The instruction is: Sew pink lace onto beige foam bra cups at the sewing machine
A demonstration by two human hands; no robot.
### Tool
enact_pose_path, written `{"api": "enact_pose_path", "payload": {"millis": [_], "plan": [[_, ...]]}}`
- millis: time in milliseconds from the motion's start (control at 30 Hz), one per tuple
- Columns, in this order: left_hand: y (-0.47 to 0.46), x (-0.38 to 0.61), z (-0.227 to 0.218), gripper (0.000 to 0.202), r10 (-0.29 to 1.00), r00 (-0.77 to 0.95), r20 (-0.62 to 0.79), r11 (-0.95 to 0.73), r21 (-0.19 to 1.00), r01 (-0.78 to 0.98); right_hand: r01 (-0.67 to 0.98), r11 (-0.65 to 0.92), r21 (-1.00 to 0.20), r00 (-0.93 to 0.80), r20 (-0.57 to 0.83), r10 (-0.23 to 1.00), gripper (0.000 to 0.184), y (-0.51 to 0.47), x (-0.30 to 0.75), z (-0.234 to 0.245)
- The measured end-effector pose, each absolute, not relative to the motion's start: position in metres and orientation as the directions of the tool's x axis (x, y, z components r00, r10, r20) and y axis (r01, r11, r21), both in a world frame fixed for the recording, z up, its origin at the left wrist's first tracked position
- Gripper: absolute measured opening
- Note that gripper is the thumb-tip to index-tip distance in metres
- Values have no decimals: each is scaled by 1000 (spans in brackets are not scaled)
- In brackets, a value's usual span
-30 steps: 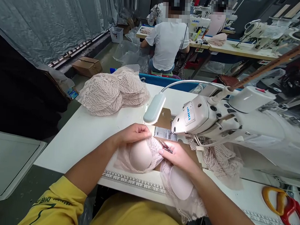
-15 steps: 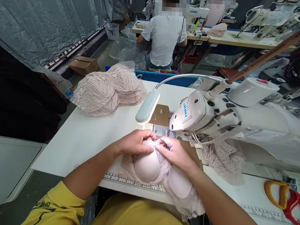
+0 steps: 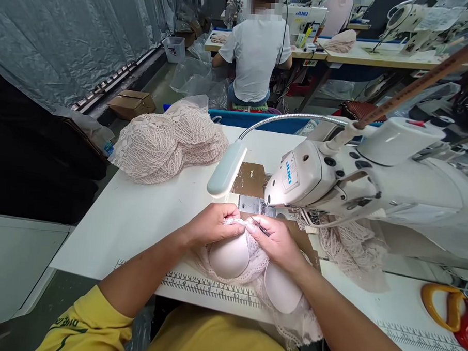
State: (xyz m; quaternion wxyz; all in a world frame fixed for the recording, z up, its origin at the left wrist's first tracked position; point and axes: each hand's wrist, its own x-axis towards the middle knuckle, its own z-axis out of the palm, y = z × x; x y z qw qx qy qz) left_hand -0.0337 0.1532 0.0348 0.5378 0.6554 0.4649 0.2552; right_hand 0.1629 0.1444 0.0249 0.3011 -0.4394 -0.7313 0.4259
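A pale pink lace bra (image 3: 229, 258) with smooth moulded cups lies across the table's front edge, its lower part hanging over. My left hand (image 3: 216, 224) is closed, pinching the lace edge above the left cup. Right beside it, my right hand (image 3: 273, 238) pinches the same edge between thumb and fingers. A thin dark metal tool (image 3: 259, 227), which looks like tweezers, sticks out of the right hand's grip; much of it is hidden. Both hands are just in front of the needle area of a white sewing machine (image 3: 307, 173).
A stack of lace pieces (image 3: 161, 141) sits at the table's back left. A lamp (image 3: 227, 169) on a bent metal neck overhangs the hands. More lace (image 3: 355, 248) lies under the machine arm. Scissors (image 3: 445, 309) with orange and red handles rest at right. A person (image 3: 254, 57) sits ahead.
Both hands still pinch the bra's edge. The left thumb has shifted up along the edge, and the left cup sits slightly higher. The view has moved a little.
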Motion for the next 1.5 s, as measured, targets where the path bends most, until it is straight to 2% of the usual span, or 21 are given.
{"api": "enact_pose_path", "payload": {"millis": [200,367,600,767,1000,1233,1500], "plan": [[153,-32,32,18,865,454,-215,101,960,262,393,248,-886,-424,65,903,19,145,168,22],[155,-35,36,23,822,495,-282,194,955,222,339,192,-921,-451,20,892,31,147,180,20],[155,-35,41,31,808,448,-384,326,923,203,339,125,-933,-470,-53,881,28,150,188,31],[156,-36,40,33,794,454,-405,389,911,133,351,112,-930,-482,-77,873,24,150,186,33],[156,-34,34,29,784,472,-403,415,906,83,412,202,-889,-476,-20,879,24,146,184,23],[155,-31,37,28,786,454,-420,418,902,111,385,156,-910,-429,-27,903,19,141,174,28],[155,-32,41,26,805,434,-404,352,915,197,356,192,-914,-438,18,899,15,147,176,28]]}}
